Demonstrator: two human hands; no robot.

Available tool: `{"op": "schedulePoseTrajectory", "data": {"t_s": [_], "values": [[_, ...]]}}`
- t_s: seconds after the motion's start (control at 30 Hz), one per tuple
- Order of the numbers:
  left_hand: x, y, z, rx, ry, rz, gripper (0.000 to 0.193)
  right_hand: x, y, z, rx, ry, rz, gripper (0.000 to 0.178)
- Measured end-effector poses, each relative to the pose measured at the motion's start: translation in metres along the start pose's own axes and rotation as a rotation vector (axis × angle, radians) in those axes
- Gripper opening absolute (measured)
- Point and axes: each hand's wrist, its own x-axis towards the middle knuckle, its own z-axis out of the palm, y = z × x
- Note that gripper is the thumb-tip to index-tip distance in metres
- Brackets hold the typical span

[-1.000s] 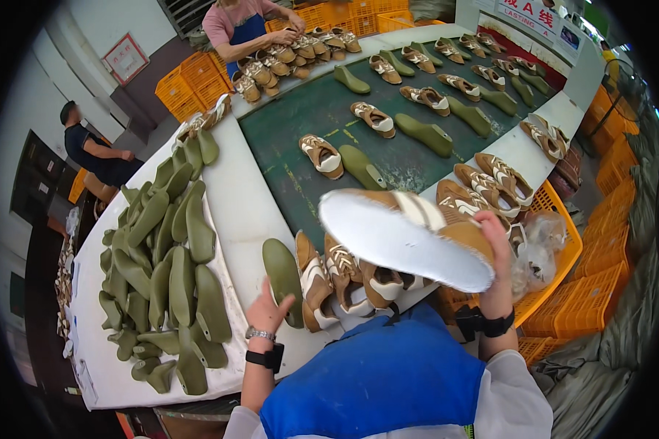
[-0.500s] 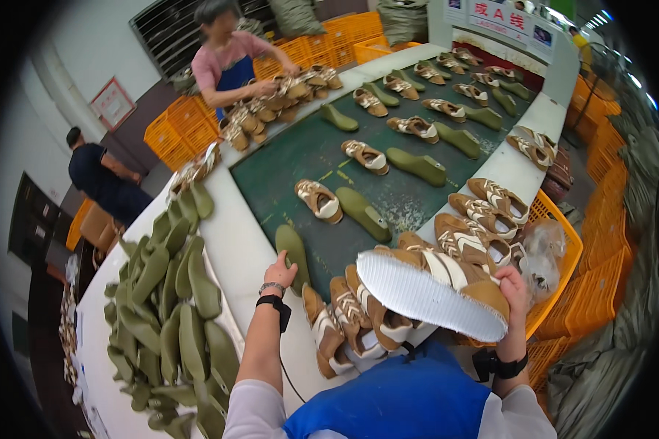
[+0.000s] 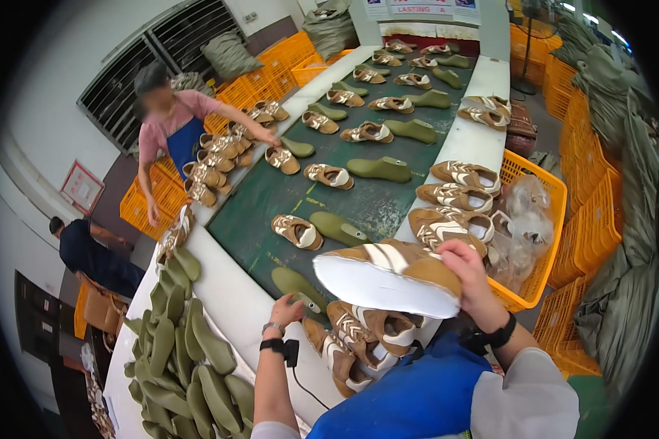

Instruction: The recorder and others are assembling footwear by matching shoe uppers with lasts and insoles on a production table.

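My right hand (image 3: 467, 274) is closed on the heel end of a brown and white shoe upper (image 3: 410, 257), held tilted with its flat white underside toward me. At the near end of the green conveyor belt, my left hand (image 3: 285, 310) has its fingers at the heel end of an olive-green shoe last (image 3: 296, 284). Several more shoe uppers (image 3: 351, 325) stand in a row on the white ledge just in front of me, partly under the held one. Beyond my left hand, another shoe upper (image 3: 296, 230) lies beside a green last (image 3: 338, 227) on the belt.
A heap of green lasts (image 3: 165, 344) covers the white table at left. More uppers (image 3: 454, 197) line the right ledge, beside an orange crate (image 3: 543, 282) with clear plastic bags. Across the belt (image 3: 252, 241), a person (image 3: 179, 121) reaches to an upper. Another person (image 3: 99, 252) stands far left.
My view has turned, so the belt now runs straighter ahead. The held upper has shifted left and lies flatter. The person across has stretched one arm from the shoe pile to the belt.
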Motion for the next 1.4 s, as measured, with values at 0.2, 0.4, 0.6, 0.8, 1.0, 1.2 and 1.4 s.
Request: {"op": "schedulePoseTrajectory", "data": {"t_s": [0.2, 0.4, 0.6, 0.8, 1.0, 1.2, 1.4], "values": [[-0.164, 0.115, 0.025, -0.424, -0.159, 0.352, 0.053, -0.008, 0.027, 0.044, -0.482, -0.321, -0.43, 0.021], [-0.221, 0.076, 0.089, -1.112, -0.257, 0.258, 0.062, -0.038, 0.064, 0.074, -0.636, -1.053, -0.834, 0.017], [-0.23, 0.085, 0.085, -1.005, -0.028, 0.365, 0.048, -0.035, 0.051, 0.066, -0.565, -0.685, -0.786, 0.026], [-0.243, 0.105, 0.103, -0.698, -0.122, 0.449, 0.064, -0.033, 0.046, 0.05, -0.897, -0.669, -0.445, 0.06], [-0.239, 0.099, 0.108, -0.639, -0.096, 0.429, 0.076, -0.031, 0.053, 0.043, -0.956, -0.59, -0.638, 0.057], [-0.251, 0.117, 0.111, 0.268, 0.564, 0.828, 0.07, -0.037, 0.053, 0.049, -1.058, -0.547, -0.696, 0.053], [-0.254, 0.118, 0.104, 0.337, 0.555, 0.7, 0.049, -0.048, 0.054, 0.055, -1.007, -0.799, -0.693, 0.041]]}}
